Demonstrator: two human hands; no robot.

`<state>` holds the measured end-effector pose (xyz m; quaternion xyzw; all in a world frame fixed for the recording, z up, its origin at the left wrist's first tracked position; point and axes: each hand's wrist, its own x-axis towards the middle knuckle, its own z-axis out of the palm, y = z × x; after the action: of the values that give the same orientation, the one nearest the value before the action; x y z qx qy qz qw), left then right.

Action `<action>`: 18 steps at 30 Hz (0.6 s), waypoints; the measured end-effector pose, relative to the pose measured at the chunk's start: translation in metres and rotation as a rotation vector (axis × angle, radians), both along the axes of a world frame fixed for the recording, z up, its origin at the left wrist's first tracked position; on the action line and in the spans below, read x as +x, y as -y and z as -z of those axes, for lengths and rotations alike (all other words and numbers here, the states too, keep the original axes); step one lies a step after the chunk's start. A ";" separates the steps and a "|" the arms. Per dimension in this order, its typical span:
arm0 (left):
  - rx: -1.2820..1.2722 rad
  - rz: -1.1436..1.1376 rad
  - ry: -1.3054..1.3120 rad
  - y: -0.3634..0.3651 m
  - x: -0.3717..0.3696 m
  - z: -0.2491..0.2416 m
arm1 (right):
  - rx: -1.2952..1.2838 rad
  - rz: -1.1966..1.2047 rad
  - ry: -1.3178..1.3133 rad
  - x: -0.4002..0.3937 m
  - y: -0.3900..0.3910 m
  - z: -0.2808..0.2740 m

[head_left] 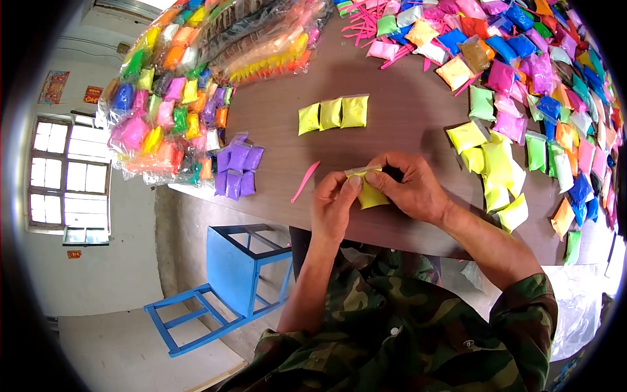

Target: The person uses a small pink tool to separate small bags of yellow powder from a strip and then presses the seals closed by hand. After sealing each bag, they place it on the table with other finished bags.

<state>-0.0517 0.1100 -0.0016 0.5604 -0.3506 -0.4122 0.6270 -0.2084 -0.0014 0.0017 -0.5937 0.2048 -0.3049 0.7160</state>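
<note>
Between my two hands is a small clear bag of yellow stuff (373, 196), held above the near edge of the brown table. My left hand (334, 204) pinches the bag's top edge at its left end. With thumb and fingers, my right hand (413, 189) grips the same edge on the right. Left of my hands lies a pink plastic tool (305, 182). Farther up, a row of three yellow bags (333, 114) rests on the table. To the right of my right hand is a loose pile of yellow bags (498, 163).
A large heap of many-coloured bags (522, 65) covers the right side, with pink sticks (372, 23) at its far end. Purple bags (239, 166) lie at the left edge beside clear-wrapped packs (170, 111). A blue stool (235, 271) stands on the floor.
</note>
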 end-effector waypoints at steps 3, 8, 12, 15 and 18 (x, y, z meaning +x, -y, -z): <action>-0.025 -0.036 -0.072 0.000 0.005 0.010 | -0.059 0.021 0.008 0.001 -0.001 0.000; 0.011 0.013 -0.032 -0.001 0.000 -0.003 | 0.008 0.022 -0.046 -0.001 -0.001 -0.001; 0.079 0.084 0.038 0.001 -0.003 -0.007 | 0.020 0.029 0.003 0.000 0.000 0.000; 0.094 0.074 0.057 0.000 0.001 0.000 | 0.017 0.024 -0.001 0.000 -0.001 0.001; 0.089 0.096 0.027 0.000 0.003 0.000 | -0.007 0.028 -0.007 -0.001 -0.001 -0.001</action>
<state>-0.0483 0.1103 -0.0012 0.5760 -0.3668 -0.4494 0.5760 -0.2098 -0.0008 0.0023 -0.5943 0.2142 -0.3136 0.7089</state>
